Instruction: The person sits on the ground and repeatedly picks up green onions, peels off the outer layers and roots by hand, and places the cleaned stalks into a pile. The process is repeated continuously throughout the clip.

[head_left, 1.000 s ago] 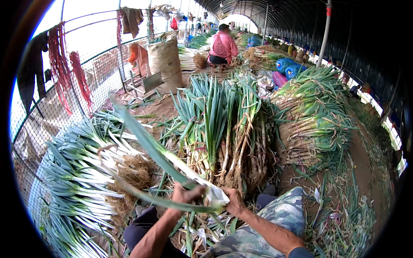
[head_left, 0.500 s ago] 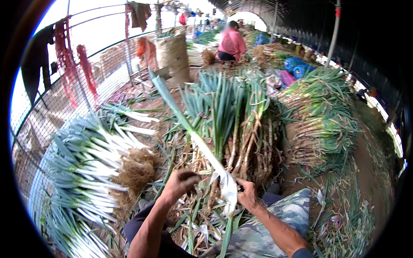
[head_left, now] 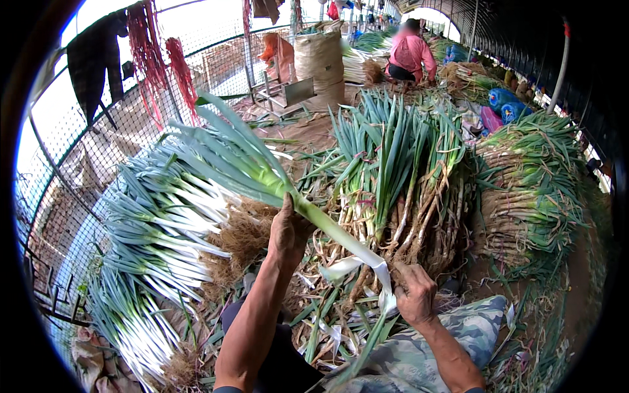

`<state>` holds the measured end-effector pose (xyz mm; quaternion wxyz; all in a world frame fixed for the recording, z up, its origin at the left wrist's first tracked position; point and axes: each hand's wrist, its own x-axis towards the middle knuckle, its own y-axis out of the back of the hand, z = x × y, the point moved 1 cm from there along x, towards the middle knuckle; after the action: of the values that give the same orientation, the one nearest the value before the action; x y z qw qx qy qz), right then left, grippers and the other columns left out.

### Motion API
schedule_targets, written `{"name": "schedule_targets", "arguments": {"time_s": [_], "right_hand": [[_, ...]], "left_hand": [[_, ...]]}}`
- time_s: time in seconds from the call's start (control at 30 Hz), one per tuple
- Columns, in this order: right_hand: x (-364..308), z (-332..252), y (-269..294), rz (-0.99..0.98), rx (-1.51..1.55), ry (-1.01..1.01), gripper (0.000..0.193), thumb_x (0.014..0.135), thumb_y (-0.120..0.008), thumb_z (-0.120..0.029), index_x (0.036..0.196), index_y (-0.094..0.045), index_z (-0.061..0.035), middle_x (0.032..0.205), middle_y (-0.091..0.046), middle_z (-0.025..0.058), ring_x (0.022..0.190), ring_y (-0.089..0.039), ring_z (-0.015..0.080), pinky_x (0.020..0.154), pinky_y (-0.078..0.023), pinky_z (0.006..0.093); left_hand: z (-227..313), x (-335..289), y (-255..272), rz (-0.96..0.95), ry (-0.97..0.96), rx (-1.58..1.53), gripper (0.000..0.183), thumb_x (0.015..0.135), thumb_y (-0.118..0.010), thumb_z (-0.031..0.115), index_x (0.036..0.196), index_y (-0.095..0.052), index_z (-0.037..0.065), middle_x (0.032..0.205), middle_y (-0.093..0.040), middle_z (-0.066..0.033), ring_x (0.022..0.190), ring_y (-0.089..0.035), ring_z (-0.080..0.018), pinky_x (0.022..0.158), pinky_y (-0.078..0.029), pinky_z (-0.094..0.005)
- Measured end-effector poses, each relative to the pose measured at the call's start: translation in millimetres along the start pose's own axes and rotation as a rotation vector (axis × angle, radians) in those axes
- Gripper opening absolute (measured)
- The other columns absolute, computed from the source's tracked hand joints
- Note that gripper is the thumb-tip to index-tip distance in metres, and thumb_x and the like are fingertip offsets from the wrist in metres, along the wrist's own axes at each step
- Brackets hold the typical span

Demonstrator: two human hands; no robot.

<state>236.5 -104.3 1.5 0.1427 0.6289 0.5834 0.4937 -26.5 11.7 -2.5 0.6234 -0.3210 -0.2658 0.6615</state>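
A long green onion (head_left: 339, 237) slants across in front of me, its leaves toward the upper left and its root end toward my right hand. My left hand (head_left: 288, 229) is wrapped round the stalk just below the leaves. At the root end, the fingers of my right hand (head_left: 416, 291) are closed on it. A loosened white skin (head_left: 386, 296) hangs from that end, with a green leaf trailing below. Behind it stand upright unpeeled green onions (head_left: 400, 177), brown and soil-covered at the base. White-stemmed green onions (head_left: 164, 245) lie in a pile to my left, roots facing me.
More unpeeled green onions (head_left: 534, 190) are heaped on the right. Camouflage cloth (head_left: 452, 334) covers my lap. A woven sack (head_left: 320, 65) and a metal stand (head_left: 295, 93) are farther back. Netting (head_left: 72, 190) runs along the left. A person in pink (head_left: 411, 54) sits beyond.
My left hand has gone from open beside the stalk to gripping it below the leaves. The green onion's leaves have swung left and lower. The view has shifted left.
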Motion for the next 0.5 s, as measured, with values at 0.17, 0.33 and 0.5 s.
{"name": "schedule_targets", "arguments": {"time_s": [0.17, 0.33, 0.5], "right_hand": [[1.4, 18.4, -14.9, -0.373, 0.323, -0.214, 0.032, 0.075, -0.072, -0.017, 0.101, -0.063, 0.001, 0.087, -0.065, 0.0198, 0.078, -0.064, 0.0317, 0.073, -0.05, 0.0409], [-5.0, 32.8, -24.1, -0.328, 0.383, -0.297, 0.04, 0.073, -0.078, -0.028, 0.098, -0.065, 0.0004, 0.079, -0.065, 0.015, 0.074, -0.064, 0.0233, 0.069, -0.049, 0.036], [-7.5, 40.0, -25.2, -0.255, 0.529, -0.396, 0.04, 0.073, -0.079, -0.018, 0.104, -0.064, 0.0007, 0.091, -0.07, 0.009, 0.082, -0.063, 0.0117, 0.073, -0.049, 0.0288]], "left_hand": [[7.3, -5.8, 2.0, -0.037, -0.028, -0.101, 0.048, 0.091, -0.052, 0.048, 0.108, -0.052, 0.003, 0.097, -0.061, -0.0122, 0.094, -0.061, -0.0309, 0.09, -0.045, -0.0452], [14.7, -11.1, -7.0, -0.245, -0.045, 0.068, 0.049, 0.09, -0.058, 0.029, 0.122, -0.046, -0.006, 0.112, -0.06, -0.0201, 0.108, -0.057, -0.0313, 0.097, -0.041, -0.0464], [13.4, -17.6, -16.4, -0.385, 0.027, -0.133, 0.05, 0.083, -0.056, 0.009, 0.125, -0.041, -0.013, 0.122, -0.053, -0.0288, 0.116, -0.053, -0.0339, 0.102, -0.04, -0.044]]}}
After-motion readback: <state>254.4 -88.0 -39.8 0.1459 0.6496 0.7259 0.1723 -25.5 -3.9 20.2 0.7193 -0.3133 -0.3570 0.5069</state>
